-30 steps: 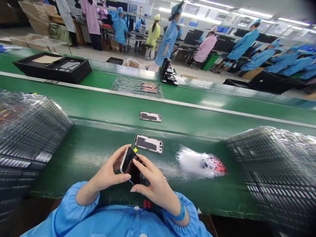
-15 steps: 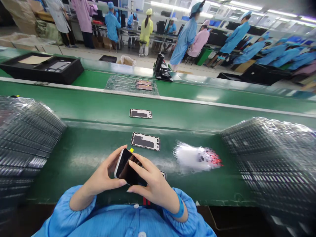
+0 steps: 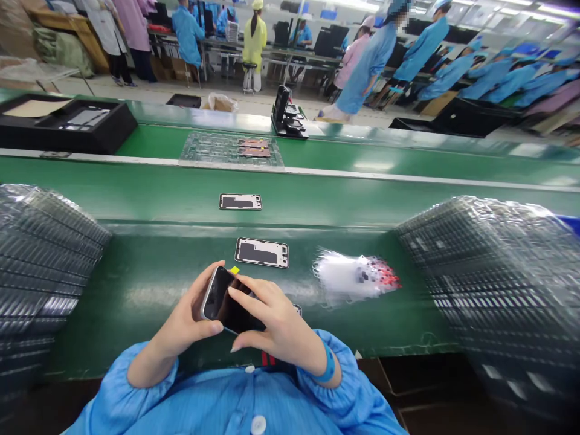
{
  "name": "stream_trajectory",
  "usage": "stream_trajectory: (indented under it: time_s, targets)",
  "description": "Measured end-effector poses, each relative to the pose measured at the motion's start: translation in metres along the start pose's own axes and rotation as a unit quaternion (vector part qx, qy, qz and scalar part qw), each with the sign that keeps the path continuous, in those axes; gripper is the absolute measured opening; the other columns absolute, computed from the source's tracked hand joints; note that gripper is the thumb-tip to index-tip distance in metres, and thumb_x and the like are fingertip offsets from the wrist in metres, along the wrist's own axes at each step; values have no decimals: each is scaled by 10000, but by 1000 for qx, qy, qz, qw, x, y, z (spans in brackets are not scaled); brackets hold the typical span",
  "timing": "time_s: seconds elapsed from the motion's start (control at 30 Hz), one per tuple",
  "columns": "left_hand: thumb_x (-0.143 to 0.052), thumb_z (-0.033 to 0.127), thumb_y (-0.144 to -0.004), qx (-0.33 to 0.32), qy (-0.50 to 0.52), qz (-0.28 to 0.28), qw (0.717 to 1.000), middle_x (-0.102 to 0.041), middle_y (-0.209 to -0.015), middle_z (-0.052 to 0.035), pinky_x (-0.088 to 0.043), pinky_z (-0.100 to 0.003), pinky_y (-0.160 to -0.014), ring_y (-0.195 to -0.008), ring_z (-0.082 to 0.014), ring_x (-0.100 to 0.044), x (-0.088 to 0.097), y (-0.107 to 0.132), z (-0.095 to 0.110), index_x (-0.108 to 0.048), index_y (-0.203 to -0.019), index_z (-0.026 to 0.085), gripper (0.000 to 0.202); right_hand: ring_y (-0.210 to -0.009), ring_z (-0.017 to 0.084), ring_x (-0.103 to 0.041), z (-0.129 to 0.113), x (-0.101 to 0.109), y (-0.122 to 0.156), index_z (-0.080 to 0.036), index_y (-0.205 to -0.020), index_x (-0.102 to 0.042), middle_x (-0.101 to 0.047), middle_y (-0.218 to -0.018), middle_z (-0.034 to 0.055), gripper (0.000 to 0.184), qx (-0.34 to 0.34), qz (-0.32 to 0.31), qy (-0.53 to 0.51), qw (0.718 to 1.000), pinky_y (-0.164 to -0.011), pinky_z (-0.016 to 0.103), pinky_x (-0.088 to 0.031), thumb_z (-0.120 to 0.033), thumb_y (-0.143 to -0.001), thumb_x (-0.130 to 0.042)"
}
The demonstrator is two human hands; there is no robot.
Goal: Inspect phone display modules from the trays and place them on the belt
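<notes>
We have the phone (image 3: pixel 225 300) held in the air just above the green conveyor belt (image 3: pixel 136 290), its dark glass face tilted up and its silver edge toward the left hand (image 3: pixel 183 317). That hand is closed around the phone's left side, while the right hand (image 3: pixel 278 326) lies across the glass with its curved fingers (image 3: pixel 247 291) pressing on the face. The right thumb seems to sit near the lower edge, though we cannot be sure it touches from this angle. Just beyond the hands, a small yellow tag (image 3: pixel 234 270) sits beside the nearer dark phone back plate (image 3: pixel 261 252), and another plate (image 3: pixel 240 202) lies further along the belt. A small piece (image 3: pixel 297 309) is mostly hidden behind the right hand, and a white plastic bundle (image 3: pixel 353 278) lies to the right. Stacks of clear plastic trays (image 3: pixel 45 266) rise on the left, with another stack (image 3: pixel 489 284) on the right. The main risk is a slip: the smooth glass offers little grip, so a loosened hold could drop the phone onto the plate or belt. Pressing too hard could mark the glass, and a careless elbow could knock the stacks.
</notes>
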State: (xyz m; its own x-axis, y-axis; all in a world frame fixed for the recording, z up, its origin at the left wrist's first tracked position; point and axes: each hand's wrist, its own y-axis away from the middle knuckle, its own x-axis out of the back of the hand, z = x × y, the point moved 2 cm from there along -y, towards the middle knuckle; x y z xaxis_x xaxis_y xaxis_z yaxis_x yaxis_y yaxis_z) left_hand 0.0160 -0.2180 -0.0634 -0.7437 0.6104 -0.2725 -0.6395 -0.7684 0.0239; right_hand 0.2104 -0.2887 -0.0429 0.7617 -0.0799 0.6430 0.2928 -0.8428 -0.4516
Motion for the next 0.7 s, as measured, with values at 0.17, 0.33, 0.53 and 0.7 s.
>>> stream_trajectory:
  time_s: [0.17, 0.33, 0.53, 0.7]
  targets:
    - [-833, 395, -764, 47, 88, 38, 994, -642, -1391, -111, -537, -383, -1003, -1234, -327, -626, -8, -5, -2, -558, -1432, 293, 730, -1288, 369, -563, 5, -3, -1, -278, -1497, -458, -541, -1467, 181, 803, -47, 26, 10, 999, -1036, 564, -471, -619, -820, -723]
    - [-692, 397, -898, 104, 161, 112, 975, -787, -950, -90, -642, -334, -662, -799, -234, -747, 9, -21, 11, -738, -1093, 163, 309, -1234, 326, -630, 22, -3, 3, -244, -1516, -436, -631, -1386, 148, 802, -174, 45, -211, 961, -1031, 527, -513, -690, -873, -607]
    - [-663, 368, -920, 90, 140, 165, 972, -780, -952, -86, -635, -297, -639, -763, -198, -733, 32, -39, 27, -723, -1112, 150, 296, -826, 222, -784, 33, -18, 13, -173, -1218, -703, -794, -969, 104, 488, -335, -77, -532, 774, -716, 321, -613, -565, -952, -586]
    - [-600, 659, -867, 94, 65, 54, 992, -763, -983, -103, -608, -305, -650, -831, -231, -716, 14, -37, 22, -739, -1085, 170, 554, -822, 232, -790, 33, -21, 12, -165, -1156, -714, -799, -880, 89, 463, -346, 10, -528, 775, -746, 332, -613, -544, -892, -685]
